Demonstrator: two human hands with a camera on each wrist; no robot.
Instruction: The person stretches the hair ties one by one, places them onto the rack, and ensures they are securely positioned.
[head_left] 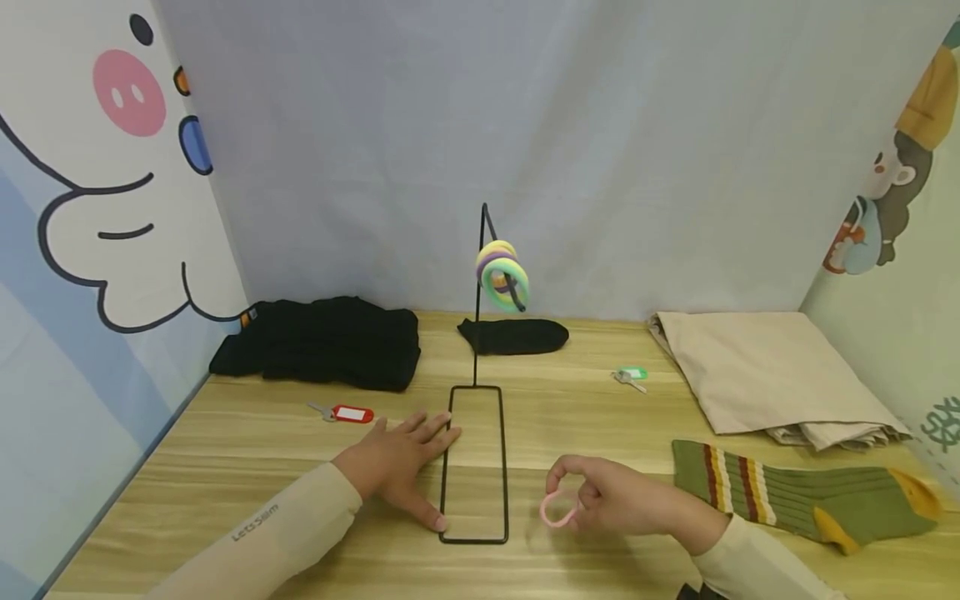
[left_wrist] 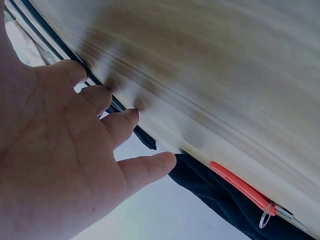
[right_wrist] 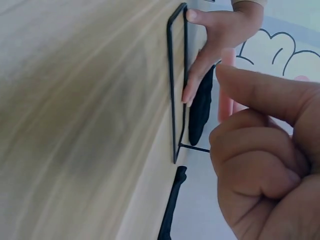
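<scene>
A black wire stand has its rectangular base (head_left: 476, 462) flat on the wooden table, and the base also shows in the right wrist view (right_wrist: 176, 85). Its upright hook carries several coloured hair rings (head_left: 502, 275). My left hand (head_left: 397, 462) lies flat on the table with straight fingers, its fingertips and thumb touching the base's left wire. The left wrist view shows its open palm (left_wrist: 75, 150) beside the wire (left_wrist: 115, 105). My right hand (head_left: 607, 496) hovers just right of the base and pinches a pink hair ring (head_left: 558, 508) between thumb and fingers, which are curled (right_wrist: 260, 150).
A black garment (head_left: 322, 342) and a black sock (head_left: 517, 336) lie at the back. A red key tag (head_left: 348, 413) lies left of the stand and a green key tag (head_left: 632, 375) to its right. A folded beige cloth (head_left: 772, 375) and a green striped sock (head_left: 802, 496) are on the right. Printed walls enclose the table.
</scene>
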